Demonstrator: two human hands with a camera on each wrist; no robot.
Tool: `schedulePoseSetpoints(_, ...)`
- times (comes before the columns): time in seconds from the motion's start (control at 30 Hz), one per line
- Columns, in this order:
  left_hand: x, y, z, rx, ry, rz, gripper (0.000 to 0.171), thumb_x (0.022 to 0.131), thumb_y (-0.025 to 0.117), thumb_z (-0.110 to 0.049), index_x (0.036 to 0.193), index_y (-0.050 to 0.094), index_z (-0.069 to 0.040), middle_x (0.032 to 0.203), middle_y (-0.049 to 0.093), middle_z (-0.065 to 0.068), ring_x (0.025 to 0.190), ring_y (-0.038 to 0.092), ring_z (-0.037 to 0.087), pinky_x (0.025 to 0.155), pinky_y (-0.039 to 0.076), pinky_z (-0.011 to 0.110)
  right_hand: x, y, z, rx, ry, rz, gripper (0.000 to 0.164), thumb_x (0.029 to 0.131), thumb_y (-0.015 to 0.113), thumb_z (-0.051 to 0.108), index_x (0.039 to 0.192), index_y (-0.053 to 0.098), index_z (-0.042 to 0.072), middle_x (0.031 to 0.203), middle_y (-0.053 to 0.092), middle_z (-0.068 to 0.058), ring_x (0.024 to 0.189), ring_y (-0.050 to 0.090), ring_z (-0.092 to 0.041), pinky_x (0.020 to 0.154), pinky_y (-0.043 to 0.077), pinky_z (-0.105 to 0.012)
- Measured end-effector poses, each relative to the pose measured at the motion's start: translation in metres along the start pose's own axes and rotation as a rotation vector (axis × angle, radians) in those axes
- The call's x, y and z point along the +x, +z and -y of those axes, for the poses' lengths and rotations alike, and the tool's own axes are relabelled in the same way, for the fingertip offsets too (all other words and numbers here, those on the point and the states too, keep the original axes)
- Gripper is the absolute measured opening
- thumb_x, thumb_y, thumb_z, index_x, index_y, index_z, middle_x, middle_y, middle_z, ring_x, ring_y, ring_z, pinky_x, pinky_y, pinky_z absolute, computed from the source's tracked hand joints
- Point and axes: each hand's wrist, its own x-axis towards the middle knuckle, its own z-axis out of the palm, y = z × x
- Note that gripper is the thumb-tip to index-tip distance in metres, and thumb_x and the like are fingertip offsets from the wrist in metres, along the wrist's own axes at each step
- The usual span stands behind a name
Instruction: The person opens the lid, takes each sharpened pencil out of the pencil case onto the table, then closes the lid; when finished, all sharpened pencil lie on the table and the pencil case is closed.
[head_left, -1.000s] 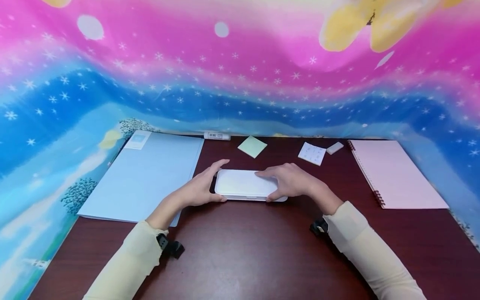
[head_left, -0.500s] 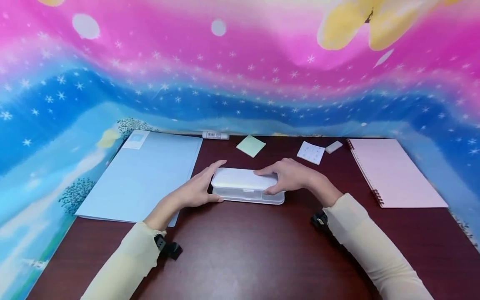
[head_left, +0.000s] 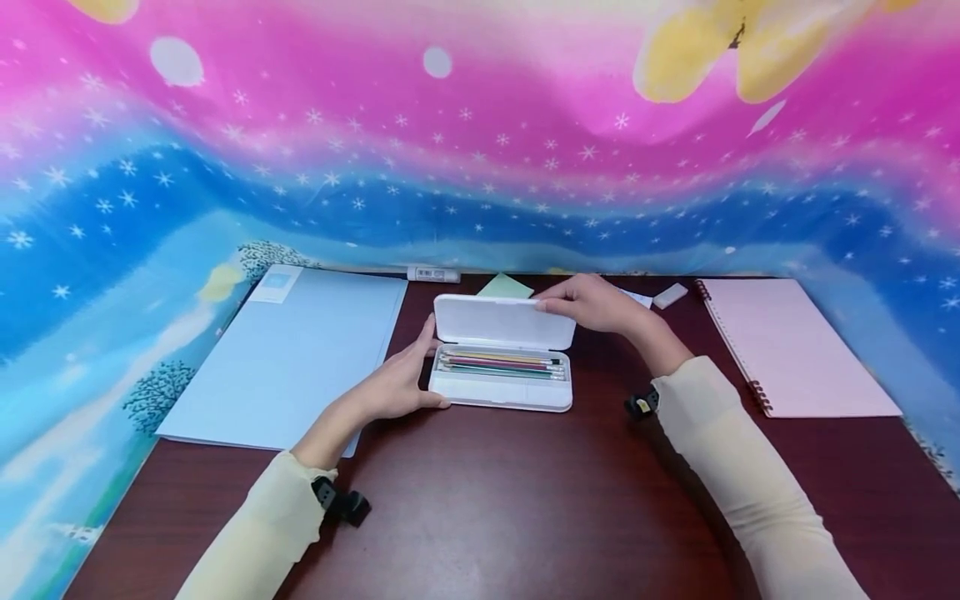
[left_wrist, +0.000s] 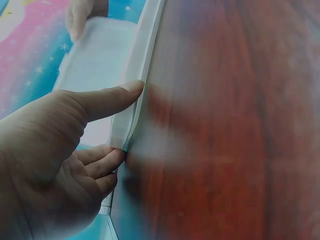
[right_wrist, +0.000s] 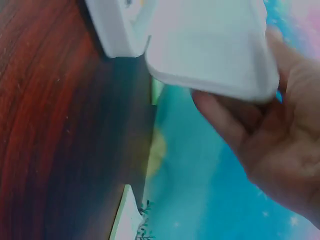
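Observation:
A white pencil case (head_left: 480, 393) lies on the dark wooden table with its lid (head_left: 495, 321) tilted up at the back hinge. Several pencils (head_left: 502, 364) lie side by side in its rear part. My left hand (head_left: 397, 382) grips the case's left end, thumb at the front edge and fingers behind; the left wrist view shows the thumb on the case's side wall (left_wrist: 127, 107). The right hand (head_left: 600, 304) pinches the lid's upper edge near its right corner. In the right wrist view, fingers pass behind the raised lid (right_wrist: 215, 55).
A light blue folder (head_left: 292, 358) lies left, a pink spiral notebook (head_left: 798, 350) right. Along the back are a glue stick (head_left: 433, 275), green sticky notes (head_left: 504, 286), a partly hidden white notepad (head_left: 639, 297) and an eraser (head_left: 670, 296). A patterned cloth (head_left: 480, 167) hangs behind.
The right hand has swung the pencil case's lid up and back from closed, moving away from me and exposing the pencils. The left hand has stayed at the case's left end.

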Motion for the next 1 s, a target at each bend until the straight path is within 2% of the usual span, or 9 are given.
schedulePoseSetpoints(0.07,-0.001,0.001,-0.001,0.012,-0.010,0.009,0.125,0.082,0.086,-0.027,0.164,-0.006,-0.008,0.158,0.044,0.013,0.148,0.040,0.027,0.119,0.034,0.051,0.006,0.002,-0.001,-0.056,0.045,-0.076,0.034,0.105,0.057,0.032,0.133,0.070,0.019,0.094,0.075,-0.009,0.059,0.042,-0.015,0.068,0.043,-0.036)
schedulePoseSetpoints(0.13,-0.001,0.001,-0.002,0.037,-0.030,0.025,0.117,0.084,0.084,-0.030,0.164,0.002,-0.008,0.162,0.037,0.015,0.152,0.034,0.030,0.121,0.032,0.052,0.013,0.007,-0.003,-0.108,0.092,-0.114,0.034,0.105,0.057,0.028,0.135,0.068,0.018,0.098,0.074,-0.013,0.060,0.048,-0.022,0.067,0.043,-0.037)
schedulePoseSetpoints(0.17,-0.001,0.001,-0.002,0.051,-0.036,0.033,0.113,0.085,0.083,-0.031,0.164,0.007,-0.008,0.163,0.035,0.016,0.152,0.032,0.031,0.121,0.032,0.053,0.017,0.010,-0.004,-0.138,0.115,-0.125,0.034,0.105,0.057,0.026,0.136,0.067,0.018,0.100,0.073,-0.015,0.068,0.057,-0.025,0.069,0.046,-0.039)
schedulePoseSetpoints(0.23,-0.001,0.002,-0.003,0.072,-0.053,0.045,0.105,0.086,0.082,-0.032,0.163,0.016,-0.007,0.165,0.031,0.017,0.152,0.031,0.034,0.121,0.032,0.054,0.024,0.016,-0.007,-0.185,0.155,-0.123,0.034,0.104,0.058,0.024,0.138,0.066,0.019,0.124,0.071,-0.015,0.096,0.067,-0.032,0.079,0.051,-0.043)
schedulePoseSetpoints(0.3,-0.001,0.002,-0.004,0.094,-0.065,0.052,0.099,0.086,0.081,-0.033,0.161,0.024,-0.005,0.165,0.030,0.019,0.151,0.033,0.037,0.119,0.033,0.055,0.031,0.021,-0.011,-0.240,0.162,-0.097,0.036,0.103,0.060,0.022,0.138,0.065,0.020,0.144,0.061,-0.014,0.130,0.057,-0.036,0.097,0.050,-0.049)
schedulePoseSetpoints(0.47,-0.001,-0.001,-0.004,0.109,-0.089,0.061,0.096,0.086,0.081,-0.035,0.160,0.028,-0.005,0.164,0.031,0.018,0.149,0.036,0.035,0.118,0.037,0.053,0.044,0.030,-0.012,-0.418,0.094,0.024,0.041,0.100,0.065,0.019,0.141,0.063,0.019,0.154,0.049,-0.019,0.150,0.032,-0.040,0.122,0.029,-0.054)
schedulePoseSetpoints(0.6,0.001,-0.003,-0.006,0.126,-0.091,0.065,0.095,0.086,0.081,-0.035,0.160,0.029,-0.005,0.164,0.032,0.018,0.149,0.037,0.035,0.118,0.038,0.052,0.044,0.029,-0.010,-0.505,0.097,0.088,0.046,0.101,0.064,0.024,0.146,0.058,0.025,0.165,0.030,-0.019,0.157,0.014,-0.041,0.127,0.016,-0.056)
schedulePoseSetpoints(0.8,0.001,-0.004,-0.009,0.147,-0.113,0.061,0.096,0.085,0.082,-0.036,0.159,0.031,-0.004,0.163,0.034,0.018,0.148,0.039,0.035,0.117,0.038,0.051,0.039,0.029,-0.010,-0.452,0.069,0.090,0.049,0.102,0.061,0.024,0.150,0.052,0.022,0.166,0.024,-0.023,0.156,0.012,-0.044,0.125,0.020,-0.057)
schedulePoseSetpoints(1.0,0.000,0.000,-0.011,0.173,-0.122,0.044,0.096,0.085,0.081,-0.041,0.158,0.032,-0.003,0.162,0.036,0.018,0.147,0.040,0.035,0.117,0.038,0.051,0.028,0.030,-0.012,-0.344,0.027,-0.008,0.064,0.102,0.061,0.031,0.160,0.035,0.024,0.168,0.021,-0.021,0.156,0.016,-0.042,0.122,0.026,-0.060)
